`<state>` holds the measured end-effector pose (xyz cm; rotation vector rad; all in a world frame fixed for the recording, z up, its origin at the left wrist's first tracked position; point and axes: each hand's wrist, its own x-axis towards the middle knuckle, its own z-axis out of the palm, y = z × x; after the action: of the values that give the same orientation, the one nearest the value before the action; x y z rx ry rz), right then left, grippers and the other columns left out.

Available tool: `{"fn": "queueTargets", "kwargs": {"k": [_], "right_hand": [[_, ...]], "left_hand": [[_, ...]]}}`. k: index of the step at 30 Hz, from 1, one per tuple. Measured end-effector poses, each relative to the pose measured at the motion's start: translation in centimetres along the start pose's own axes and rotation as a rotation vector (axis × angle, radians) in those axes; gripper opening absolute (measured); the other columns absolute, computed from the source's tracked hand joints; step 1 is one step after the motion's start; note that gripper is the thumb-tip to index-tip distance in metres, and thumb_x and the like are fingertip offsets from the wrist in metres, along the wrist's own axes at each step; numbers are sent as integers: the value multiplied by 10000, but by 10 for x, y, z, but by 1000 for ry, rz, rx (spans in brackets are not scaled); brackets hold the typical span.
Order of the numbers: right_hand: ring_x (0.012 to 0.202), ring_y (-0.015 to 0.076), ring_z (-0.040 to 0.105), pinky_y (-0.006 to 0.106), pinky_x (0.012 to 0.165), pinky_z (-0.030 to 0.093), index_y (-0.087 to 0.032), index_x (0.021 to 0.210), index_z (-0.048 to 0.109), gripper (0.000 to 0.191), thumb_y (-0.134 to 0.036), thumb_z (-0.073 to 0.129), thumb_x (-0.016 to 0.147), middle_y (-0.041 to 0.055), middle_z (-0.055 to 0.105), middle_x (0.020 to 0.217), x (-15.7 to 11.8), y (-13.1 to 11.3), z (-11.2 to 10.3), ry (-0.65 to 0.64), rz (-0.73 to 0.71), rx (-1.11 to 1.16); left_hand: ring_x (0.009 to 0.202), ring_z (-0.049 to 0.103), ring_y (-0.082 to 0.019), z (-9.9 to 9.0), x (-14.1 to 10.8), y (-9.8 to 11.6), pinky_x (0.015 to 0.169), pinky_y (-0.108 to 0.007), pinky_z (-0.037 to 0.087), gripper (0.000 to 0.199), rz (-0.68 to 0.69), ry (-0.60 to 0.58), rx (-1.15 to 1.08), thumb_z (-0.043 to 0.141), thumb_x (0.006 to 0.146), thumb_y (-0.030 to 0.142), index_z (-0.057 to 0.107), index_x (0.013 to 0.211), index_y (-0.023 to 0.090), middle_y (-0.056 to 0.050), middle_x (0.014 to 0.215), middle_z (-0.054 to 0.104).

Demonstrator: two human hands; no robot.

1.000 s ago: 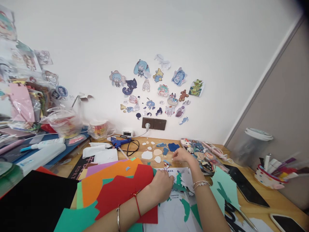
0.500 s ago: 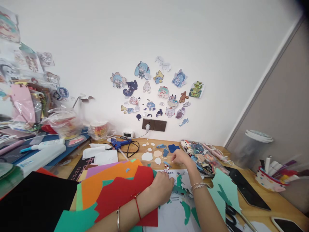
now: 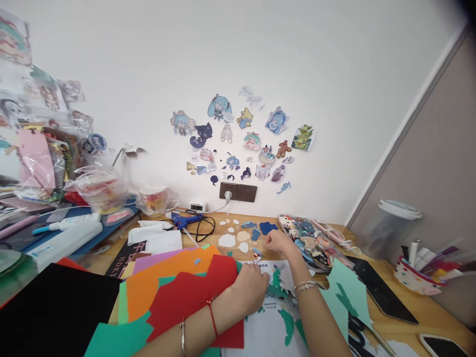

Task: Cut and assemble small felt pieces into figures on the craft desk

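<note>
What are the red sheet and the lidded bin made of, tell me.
Red sheet: likely paper or thin card, matte, with crisp cut edges and no shine. Lidded bin: probably smooth plastic, with cloudy, translucent sides under an opaque white lid.

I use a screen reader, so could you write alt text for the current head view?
The left hand is curled by a red sheet, the right hand near a dark blue cutout, at a wooden desk strewn with colored paper. Cartoon figures dot the wall behind.
</note>
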<state>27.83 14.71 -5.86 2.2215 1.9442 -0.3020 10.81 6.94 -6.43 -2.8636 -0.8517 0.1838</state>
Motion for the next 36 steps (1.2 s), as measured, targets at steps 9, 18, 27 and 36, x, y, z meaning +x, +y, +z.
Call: {"fn": "queueTargets", "kwargs": {"k": [9,18,27,36], "right_hand": [[798,147,584,335,716,488,-132,937,578,207,-307,499,858,39,603,925,-5,0,-4,-10,22,-16],[853,162,570,361,751,473,-133,979,558,220,-306,497,858,49,585,970,-3,1,-6,145,-16,19],[857,158,579,345,754,478,-134,930,584,175,-276,523,846,47,601,958,2,4,-2,70,-58,29],[869,162,578,352,763,477,-132,944,584,182,-273,519,849,50,601,971,2,5,-3,63,-78,35]], "left_hand": [[870,561,-187,-4,-2,1,725,-366,484,256,-4,-10,-4,502,849,297,520,1039,127,-67,973,567],[870,561,-188,-3,-1,0,728,-369,484,258,-3,-10,-7,504,848,299,521,1039,127,-68,975,567],[865,562,-186,-2,-1,1,726,-367,484,254,-4,-6,-7,507,847,298,524,1033,126,-67,971,568],[868,562,-186,-3,-1,1,729,-367,484,249,-9,-3,-9,505,848,294,525,1030,125,-67,972,568]]}}
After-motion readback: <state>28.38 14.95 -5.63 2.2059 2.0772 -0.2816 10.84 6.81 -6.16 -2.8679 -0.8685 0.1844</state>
